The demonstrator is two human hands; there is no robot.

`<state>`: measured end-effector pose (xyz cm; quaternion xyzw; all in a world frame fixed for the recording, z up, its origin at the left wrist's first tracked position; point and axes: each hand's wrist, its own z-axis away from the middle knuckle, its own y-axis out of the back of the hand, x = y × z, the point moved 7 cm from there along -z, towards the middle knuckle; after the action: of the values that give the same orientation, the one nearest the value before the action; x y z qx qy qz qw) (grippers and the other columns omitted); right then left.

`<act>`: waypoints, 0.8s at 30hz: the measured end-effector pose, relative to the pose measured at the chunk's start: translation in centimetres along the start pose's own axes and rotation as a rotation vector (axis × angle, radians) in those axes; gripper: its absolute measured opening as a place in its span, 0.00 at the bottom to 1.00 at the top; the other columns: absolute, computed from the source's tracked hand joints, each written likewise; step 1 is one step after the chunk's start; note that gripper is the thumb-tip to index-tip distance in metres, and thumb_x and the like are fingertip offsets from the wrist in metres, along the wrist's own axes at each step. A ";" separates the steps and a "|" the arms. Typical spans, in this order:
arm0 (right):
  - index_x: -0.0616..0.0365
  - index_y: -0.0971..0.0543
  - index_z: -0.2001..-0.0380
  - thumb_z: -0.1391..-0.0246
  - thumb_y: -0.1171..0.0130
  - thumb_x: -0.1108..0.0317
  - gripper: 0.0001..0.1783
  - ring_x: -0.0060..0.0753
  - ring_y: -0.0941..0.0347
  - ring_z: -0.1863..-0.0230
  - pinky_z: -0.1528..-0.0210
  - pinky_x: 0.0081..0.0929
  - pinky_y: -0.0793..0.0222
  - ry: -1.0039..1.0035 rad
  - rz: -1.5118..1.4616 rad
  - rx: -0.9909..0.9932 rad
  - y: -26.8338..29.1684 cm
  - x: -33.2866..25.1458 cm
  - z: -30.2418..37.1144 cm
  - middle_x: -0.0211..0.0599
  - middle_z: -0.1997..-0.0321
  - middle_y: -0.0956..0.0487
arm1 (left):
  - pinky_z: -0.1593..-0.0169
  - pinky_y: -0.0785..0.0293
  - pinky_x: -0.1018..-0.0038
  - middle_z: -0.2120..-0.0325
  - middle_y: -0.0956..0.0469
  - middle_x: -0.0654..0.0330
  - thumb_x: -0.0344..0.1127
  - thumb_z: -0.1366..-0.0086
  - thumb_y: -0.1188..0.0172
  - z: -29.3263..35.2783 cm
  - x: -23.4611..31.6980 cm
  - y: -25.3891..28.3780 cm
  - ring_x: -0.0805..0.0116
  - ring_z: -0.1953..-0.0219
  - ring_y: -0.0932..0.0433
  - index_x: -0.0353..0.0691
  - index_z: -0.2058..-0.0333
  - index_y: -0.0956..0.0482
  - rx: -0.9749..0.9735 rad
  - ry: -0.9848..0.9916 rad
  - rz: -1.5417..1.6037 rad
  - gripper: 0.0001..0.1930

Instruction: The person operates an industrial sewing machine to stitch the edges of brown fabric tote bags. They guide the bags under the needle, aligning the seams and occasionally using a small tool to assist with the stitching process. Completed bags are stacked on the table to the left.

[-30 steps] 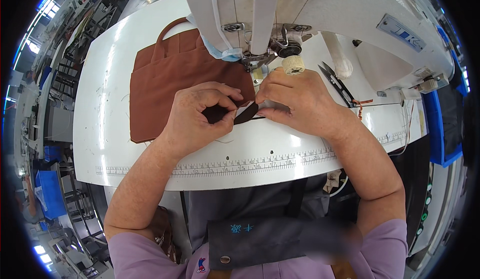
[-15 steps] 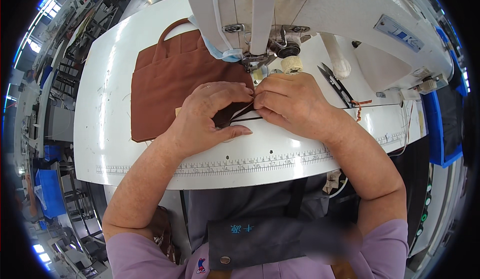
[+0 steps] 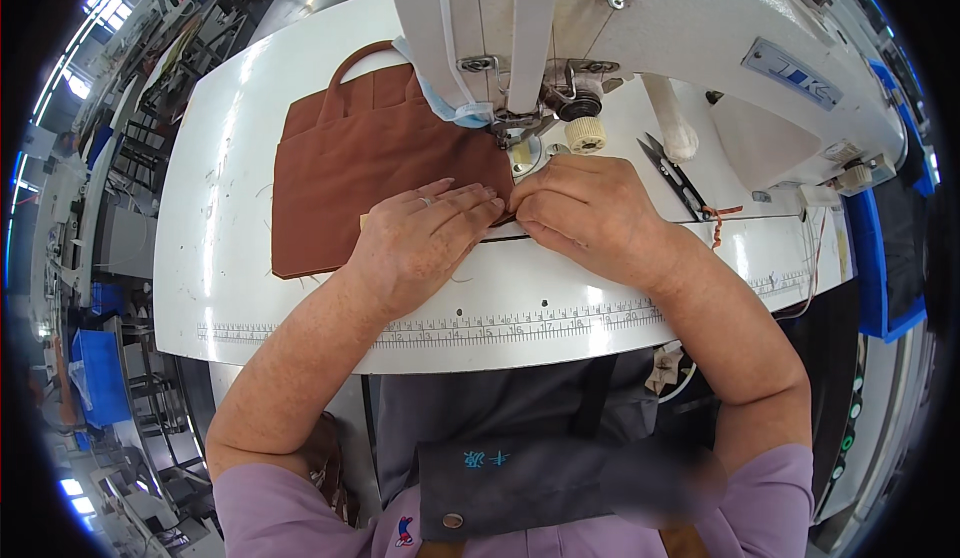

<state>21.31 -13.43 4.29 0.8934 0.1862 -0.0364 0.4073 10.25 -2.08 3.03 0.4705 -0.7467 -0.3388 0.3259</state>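
Hands now flat on brown fabric

A fabric bag piece lies flat on the left half of the sewing table, its handle toward the far edge. The sewing machine stands along the far edge and right side, its needle foot over the piece's right edge. The left hand rests on the piece's near right corner; the right hand lies just beside it on the right, fingertips meeting in front of the needle foot. Scissors lie right of the hands. A ruler strip runs along the near edge.
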 end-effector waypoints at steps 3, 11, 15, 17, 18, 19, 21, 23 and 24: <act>0.55 0.22 0.70 0.57 0.30 0.73 0.10 0.37 0.20 0.65 0.65 0.34 0.22 -0.026 -0.019 0.018 -0.1 0.0 -0.1 0.31 0.66 0.19 | 0.44 0.15 0.60 0.53 0.13 0.56 0.22 0.44 0.32 0.1 -0.1 -0.1 0.58 0.50 0.13 0.35 0.56 0.16 0.011 -0.003 0.009 0.15; 0.53 0.19 0.70 0.59 0.29 0.70 0.10 0.33 0.20 0.65 0.66 0.32 0.22 0.016 0.078 0.002 -0.3 0.1 -0.2 0.28 0.67 0.18 | 0.45 0.15 0.61 0.54 0.13 0.58 0.23 0.43 0.32 -0.1 0.1 0.0 0.60 0.52 0.12 0.37 0.57 0.16 -0.011 -0.052 -0.073 0.14; 0.52 0.17 0.72 0.60 0.25 0.70 0.10 0.30 0.19 0.66 0.68 0.28 0.22 0.024 0.109 -0.051 -0.3 0.0 -0.4 0.24 0.67 0.17 | 0.40 0.18 0.58 0.50 0.14 0.58 0.22 0.42 0.35 -0.4 0.0 0.1 0.61 0.45 0.15 0.37 0.55 0.15 -0.080 -0.063 -0.065 0.15; 0.52 0.18 0.75 0.61 0.27 0.69 0.09 0.30 0.20 0.67 0.68 0.29 0.23 0.003 0.100 -0.047 -0.6 0.0 -0.3 0.24 0.70 0.19 | 0.35 0.22 0.56 0.47 0.15 0.58 0.21 0.42 0.37 -1.2 0.0 0.3 0.61 0.40 0.18 0.38 0.54 0.15 -0.114 -0.036 -0.009 0.16; 0.51 0.19 0.76 0.61 0.29 0.68 0.08 0.31 0.21 0.68 0.68 0.31 0.23 -0.003 0.095 -0.036 -0.7 0.0 -0.3 0.24 0.72 0.21 | 0.33 0.25 0.55 0.46 0.15 0.59 0.20 0.42 0.38 -0.9 -0.4 0.0 0.62 0.38 0.20 0.38 0.52 0.15 -0.170 0.021 0.048 0.18; 0.51 0.20 0.78 0.62 0.31 0.68 0.07 0.31 0.22 0.68 0.68 0.32 0.24 -0.008 0.089 -0.025 -0.7 -0.1 -0.3 0.25 0.74 0.23 | 0.31 0.28 0.54 0.44 0.16 0.59 0.20 0.41 0.39 -0.4 -0.7 -0.3 0.62 0.36 0.22 0.39 0.50 0.15 -0.225 0.078 0.106 0.19; 0.51 0.20 0.78 0.61 0.30 0.68 0.07 0.32 0.22 0.68 0.68 0.33 0.24 -0.025 0.075 -0.034 -0.7 -0.1 -0.1 0.25 0.73 0.22 | 0.28 0.32 0.52 0.42 0.18 0.59 0.19 0.41 0.41 0.2 -1.0 -0.5 0.63 0.33 0.24 0.40 0.47 0.16 -0.311 0.118 0.146 0.23; 0.51 0.19 0.78 0.60 0.29 0.68 0.07 0.32 0.22 0.69 0.67 0.34 0.24 -0.055 0.057 -0.045 -0.6 -0.1 0.0 0.25 0.73 0.22 | 0.26 0.35 0.52 0.40 0.19 0.60 0.19 0.41 0.42 0.2 -0.7 -0.1 0.63 0.32 0.26 0.42 0.43 0.17 -0.375 0.080 0.111 0.26; 0.51 0.19 0.77 0.58 0.28 0.68 0.07 0.33 0.22 0.69 0.67 0.34 0.24 -0.078 0.046 -0.051 -0.5 -0.1 0.1 0.25 0.73 0.21 | 0.26 0.35 0.51 0.39 0.19 0.60 0.19 0.41 0.43 0.2 -0.6 -0.1 0.64 0.31 0.26 0.42 0.43 0.17 -0.382 0.077 0.105 0.26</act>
<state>21.06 -13.23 3.90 0.8847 0.1505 -0.0571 0.4376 10.34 -1.49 2.67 0.3733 -0.6792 -0.4387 0.4547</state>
